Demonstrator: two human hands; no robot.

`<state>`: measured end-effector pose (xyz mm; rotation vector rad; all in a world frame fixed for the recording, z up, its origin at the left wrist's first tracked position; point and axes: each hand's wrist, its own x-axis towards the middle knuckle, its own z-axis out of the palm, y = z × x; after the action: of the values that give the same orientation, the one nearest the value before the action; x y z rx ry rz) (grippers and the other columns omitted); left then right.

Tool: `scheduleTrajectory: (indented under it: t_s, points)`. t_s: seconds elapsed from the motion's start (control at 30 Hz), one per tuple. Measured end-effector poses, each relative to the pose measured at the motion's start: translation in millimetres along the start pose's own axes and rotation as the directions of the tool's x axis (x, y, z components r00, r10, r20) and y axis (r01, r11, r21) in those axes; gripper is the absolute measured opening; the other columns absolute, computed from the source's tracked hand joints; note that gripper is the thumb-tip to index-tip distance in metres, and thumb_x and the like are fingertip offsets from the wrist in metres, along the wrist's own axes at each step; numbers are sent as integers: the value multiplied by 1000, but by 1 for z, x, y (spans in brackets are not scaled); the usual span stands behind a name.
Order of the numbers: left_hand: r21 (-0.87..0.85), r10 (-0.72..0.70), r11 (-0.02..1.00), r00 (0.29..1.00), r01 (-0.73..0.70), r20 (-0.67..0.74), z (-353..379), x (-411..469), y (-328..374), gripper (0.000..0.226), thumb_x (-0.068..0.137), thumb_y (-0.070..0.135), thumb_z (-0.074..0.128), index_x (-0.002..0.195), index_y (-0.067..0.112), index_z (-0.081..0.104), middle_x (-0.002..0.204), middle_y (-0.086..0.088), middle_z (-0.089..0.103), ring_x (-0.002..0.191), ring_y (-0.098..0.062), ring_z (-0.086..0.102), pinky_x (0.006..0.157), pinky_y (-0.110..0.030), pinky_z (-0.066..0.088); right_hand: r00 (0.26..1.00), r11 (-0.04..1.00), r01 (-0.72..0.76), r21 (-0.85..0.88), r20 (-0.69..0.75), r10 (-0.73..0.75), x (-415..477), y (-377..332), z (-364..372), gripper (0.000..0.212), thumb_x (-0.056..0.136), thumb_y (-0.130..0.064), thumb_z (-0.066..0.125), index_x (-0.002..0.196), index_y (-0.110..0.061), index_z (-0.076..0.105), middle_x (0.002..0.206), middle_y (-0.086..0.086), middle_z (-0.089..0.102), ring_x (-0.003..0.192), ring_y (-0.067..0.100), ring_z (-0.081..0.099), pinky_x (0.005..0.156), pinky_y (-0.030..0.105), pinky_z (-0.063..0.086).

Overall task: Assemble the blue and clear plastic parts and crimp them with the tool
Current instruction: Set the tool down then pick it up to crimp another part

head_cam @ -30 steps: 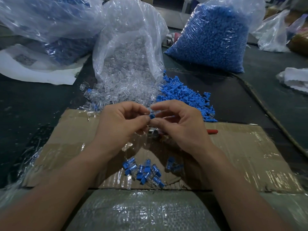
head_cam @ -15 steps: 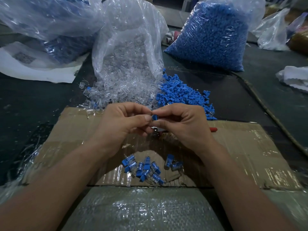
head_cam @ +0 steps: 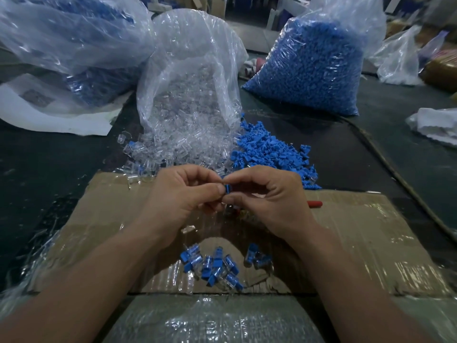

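My left hand [head_cam: 183, 196] and my right hand [head_cam: 269, 199] meet fingertip to fingertip above the cardboard sheet [head_cam: 358, 233]. Between them both pinch a small blue plastic part [head_cam: 226, 188]; any clear part with it is hidden by the fingers. A pile of loose blue parts [head_cam: 272, 149] and a spill of clear parts [head_cam: 173, 149] lie just beyond my hands. Several assembled blue-and-clear pieces [head_cam: 217, 266] lie on the cardboard nearer to me. The crimp tool is mostly hidden under my right hand; its red handle [head_cam: 314, 204] sticks out to the right.
An open clear bag [head_cam: 193, 78] of clear parts stands behind the spill. A full bag of blue parts [head_cam: 314, 68] stands at the back right, another plastic bag [head_cam: 74, 43] at the back left. White paper [head_cam: 37, 107] lies far left, a cord [head_cam: 395, 177] crosses the dark table on the right.
My hands have stayed together at the same spot. The blue part has become more visible between the fingertips, turned and pressed between both thumbs.
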<state>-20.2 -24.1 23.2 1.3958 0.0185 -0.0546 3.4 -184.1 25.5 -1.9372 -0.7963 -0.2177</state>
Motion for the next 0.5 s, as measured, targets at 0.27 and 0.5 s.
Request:
scheduleTrajectory:
  t_s: [0.27,0.5]
  points:
    - [-11,-11,1000,1000,11,-3,1,0,-1,7,51,9,68,58,10,66,54,-11,64,43,-14,59,44,-18,49,998,996,62,-66,-1,-62,-1,3,-1,22,70,-4,74,92,-3,72,84,4,71,75,9,66,71,25,54]
    - [-5,-23,1000,999,23,30,0,0,-2,6,52,9,68,58,10,68,56,-10,65,45,-14,59,45,-18,49,996,989,84,-123,-10,-86,0,-1,-2,19,68,-6,75,87,-5,72,80,3,71,73,8,65,68,24,55]
